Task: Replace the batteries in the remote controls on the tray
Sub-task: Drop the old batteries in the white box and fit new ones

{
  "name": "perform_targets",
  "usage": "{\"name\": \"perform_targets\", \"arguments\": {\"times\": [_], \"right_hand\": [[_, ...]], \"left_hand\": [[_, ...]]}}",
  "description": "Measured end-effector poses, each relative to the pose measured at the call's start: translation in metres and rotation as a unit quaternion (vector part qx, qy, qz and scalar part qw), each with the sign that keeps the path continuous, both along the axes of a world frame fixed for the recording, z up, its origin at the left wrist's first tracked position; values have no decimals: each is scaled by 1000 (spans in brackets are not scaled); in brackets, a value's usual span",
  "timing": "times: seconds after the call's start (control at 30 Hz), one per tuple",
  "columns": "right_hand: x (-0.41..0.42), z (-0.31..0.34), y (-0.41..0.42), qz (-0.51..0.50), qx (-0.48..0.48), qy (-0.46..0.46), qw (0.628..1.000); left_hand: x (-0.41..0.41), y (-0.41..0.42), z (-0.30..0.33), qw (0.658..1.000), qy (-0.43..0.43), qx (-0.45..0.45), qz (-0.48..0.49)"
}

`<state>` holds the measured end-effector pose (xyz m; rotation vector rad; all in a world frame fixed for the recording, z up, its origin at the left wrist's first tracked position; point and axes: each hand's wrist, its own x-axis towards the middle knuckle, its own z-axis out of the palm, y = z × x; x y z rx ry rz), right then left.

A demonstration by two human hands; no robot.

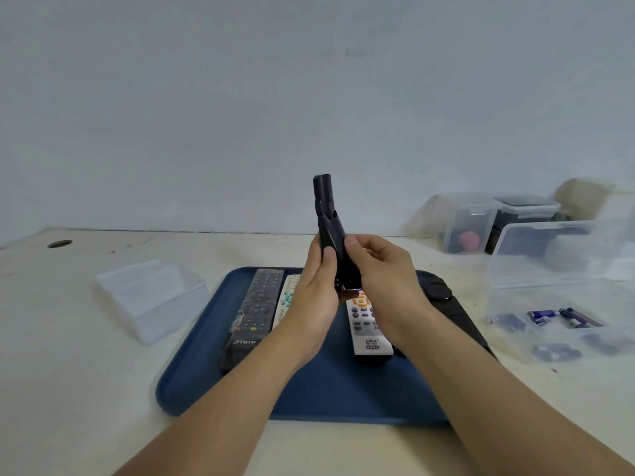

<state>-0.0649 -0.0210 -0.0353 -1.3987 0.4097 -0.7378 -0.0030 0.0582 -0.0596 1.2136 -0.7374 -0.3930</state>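
I've got the black remote up off the tray, held nearly upright over it, back side turned to me. My left hand wraps its lower body with the thumb pressed on the back, and my right hand pinches the edge with curled fingers, thumb up by the cover. This looks like the battery-cover step, working it open or shut; I can't tell which, since my hands hide the compartment. Next calls for a steady thumb slide along the back while the left holds firm. Below, a dark remote and two white remotes lie on the tray. The loose batteries wait to my right on the pale tabletop, clear plastic boxes at both sides, plain wall behind.
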Motion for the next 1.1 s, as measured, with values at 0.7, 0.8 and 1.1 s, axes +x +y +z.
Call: {"name": "perform_targets", "arguments": {"times": [0.7,0.8,1.1], "right_hand": [[1,3,-6,34,-157,-2,987],[-1,4,-6,51,-126,-13,991],[-6,9,-14,61,-189,7,980]], "left_hand": [[11,1,-3,998,-46,33,-3],[8,1,1,999,-20,16,-29],[5,4,7,999,-8,35,-28]]}}
